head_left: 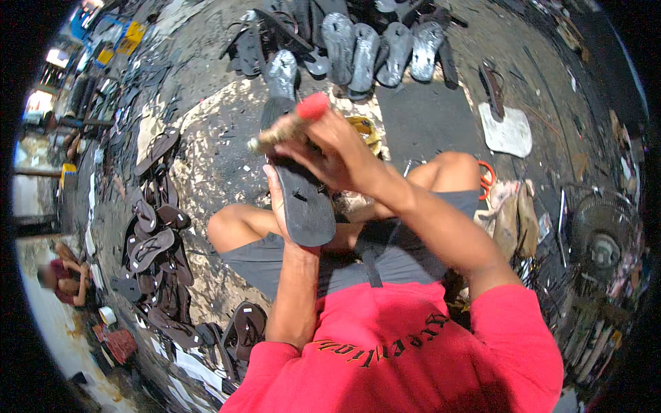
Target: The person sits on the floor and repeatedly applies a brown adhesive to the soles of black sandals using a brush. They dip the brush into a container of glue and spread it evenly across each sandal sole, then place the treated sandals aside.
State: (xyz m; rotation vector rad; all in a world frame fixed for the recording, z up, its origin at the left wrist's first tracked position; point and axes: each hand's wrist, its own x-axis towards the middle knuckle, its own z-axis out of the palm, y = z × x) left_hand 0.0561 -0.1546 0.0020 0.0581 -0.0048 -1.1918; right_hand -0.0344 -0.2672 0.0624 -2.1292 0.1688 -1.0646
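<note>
My left hand (277, 206) grips a black flip-flop sole (308, 210) from below, its thumb along the left edge. Heel toward me, the sole tilts over my crossed legs, and a hole with a dark plug shows in it. Above its far end, my right hand (323, 141) is closed around a short tool (286, 129) with a beige shaft and a red end (313, 107). Blur hides the tool's exact kind, and I cannot tell whether it touches the sole. Just beyond my right hand sits a yellow container (365, 132), partly covered.
Several shiny, wet-looking soles (365, 55) lie in a row ahead. Finished-looking flip-flops (155, 248) are heaped at left. A dark mat (427, 120), a white pad (506, 129), red-handled scissors (487, 179) and a fan (600, 234) are to the right. Another person (69, 275) sits far left.
</note>
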